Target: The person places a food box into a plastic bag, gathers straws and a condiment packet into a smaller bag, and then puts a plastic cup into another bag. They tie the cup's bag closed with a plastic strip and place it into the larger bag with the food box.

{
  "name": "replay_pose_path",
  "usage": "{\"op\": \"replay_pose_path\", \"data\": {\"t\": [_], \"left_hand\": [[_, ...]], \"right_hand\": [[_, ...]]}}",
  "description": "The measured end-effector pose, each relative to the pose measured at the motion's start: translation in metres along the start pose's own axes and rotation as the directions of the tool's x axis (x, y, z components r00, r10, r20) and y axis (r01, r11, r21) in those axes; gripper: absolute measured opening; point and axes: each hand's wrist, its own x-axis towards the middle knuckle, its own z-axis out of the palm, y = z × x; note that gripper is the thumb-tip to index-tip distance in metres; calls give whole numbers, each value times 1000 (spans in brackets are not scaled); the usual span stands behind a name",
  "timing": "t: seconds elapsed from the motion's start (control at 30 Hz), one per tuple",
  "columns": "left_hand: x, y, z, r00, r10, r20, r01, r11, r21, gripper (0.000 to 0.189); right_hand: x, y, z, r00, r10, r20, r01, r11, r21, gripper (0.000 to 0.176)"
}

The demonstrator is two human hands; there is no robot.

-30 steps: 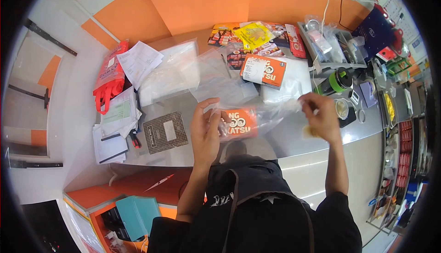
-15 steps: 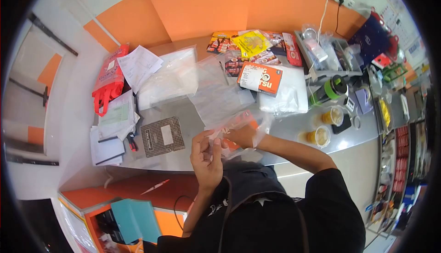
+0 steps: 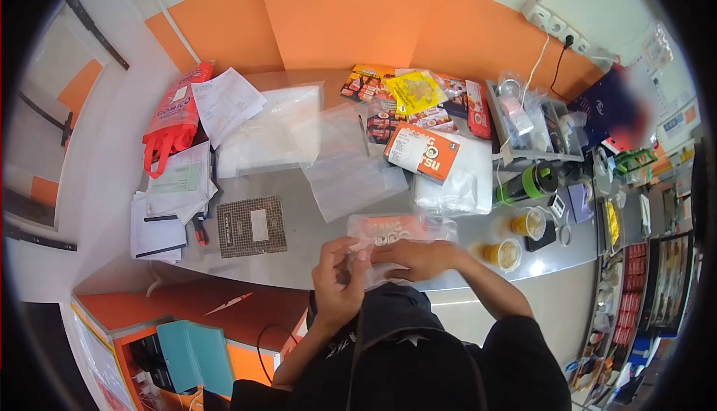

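Observation:
A clear plastic bag [image 3: 441, 226] with an orange printed box [image 3: 390, 226] inside lies at the table's front edge. My left hand [image 3: 340, 280] is closed on the bag's left side, thumb and fingers pinching the crinkled film. Over the bag's near side lies my right hand [image 3: 422, 260], its fingers pointing left and bent onto the film; its fingertips are partly hidden. Just beyond the bag, a flat clear plastic sheet or bag [image 3: 351, 183] rests on the table. A second orange box [image 3: 422, 153] with a white label sits on a stack of clear plastic bags [image 3: 455, 191].
A dark checked notebook [image 3: 252, 243], papers [image 3: 179, 179] and a red bag [image 3: 175, 116] are on the left. Two yellow drinks [image 3: 504, 254], a green-black bottle [image 3: 529, 182] and a grey tray [image 3: 541, 150] stand right. Leaflets [image 3: 418, 94] lie at the back.
The bagged box has swung out flat beyond my hands, its print now showing. My right hand has turned and spread over the film; my left keeps its pinch. The view has shifted slightly.

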Motion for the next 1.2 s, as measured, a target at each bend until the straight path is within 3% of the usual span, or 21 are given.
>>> {"op": "replay_pose_path", "data": {"t": [0.03,0.1,0.13,0.17,0.2,0.23,0.3,0.37,0.43,0.57,0.67,0.73,0.83,0.9,0.93,1.07,1.1,1.2], "left_hand": [[1,-1,-1,1000,2,-5,-2,1000,-21,23],[3,-5,-4,1000,7,-7,-8,998,-58,23],[4,-6,-6,1000,26,7,-26,999,-25,23],[4,-7,-6,999,43,22,-44,999,7,24],[3,-8,-7,997,60,38,-62,997,39,24],[3,-5,-7,999,20,49,-20,1000,6,25],[3,2,-8,996,-57,66,62,996,-61,27],[2,1,-11,991,-82,108,92,992,-90,30],[0,-1,-15,987,-94,128,107,989,-100,32],[0,-4,-11,989,-99,114,113,986,-126,33],[5,-9,-12,993,-87,85,102,977,-186,34],[7,-18,-14,989,-128,71,143,948,-285,35],[11,-36,-17,962,-264,69,262,824,-503,38],[10,-50,-20,927,-368,75,328,696,-638,41],[0,-80,-34,903,-395,171,412,679,-608,39],[2,-162,-74,864,-431,262,503,696,-513,37],[2,-101,-64,907,-360,216,406,620,-671,37],[3,-100,-67,933,-301,196,352,655,-668,31]], "right_hand": [[-2,-28,-39,993,-68,92,36,951,307,37],[-19,-33,-93,999,12,52,-39,822,567,27],[-22,-21,-113,975,222,-13,-162,747,645,26],[-18,6,-122,904,223,-365,-84,929,359,30],[-13,54,-129,812,221,-540,-234,971,46,54],[-11,94,-124,694,205,-690,-480,846,-232,90],[-3,135,-110,678,222,-701,-693,511,-508,101],[5,157,-111,663,332,-670,-748,334,-574,109],[8,168,-113,630,541,-557,-775,400,-488,112],[-3,151,-113,606,491,-626,-791,453,-411,112],[-24,92,-117,655,345,-672,-610,766,-200,110],[-30,26,-120,717,172,-675,-298,952,-75,109],[-26,-45,-111,789,-76,-609,73,997,-30,109],[-12,-61,-99,830,-234,-506,301,952,54,111],[-1,-58,-89,829,-334,-448,423,899,113,112],[40,-23,-32,865,-459,-204,499,733,463,117],[43,-8,-19,903,-410,-128,413,748,520,118],[40,34,5,973,-232,-3,190,791,581,122]]}}
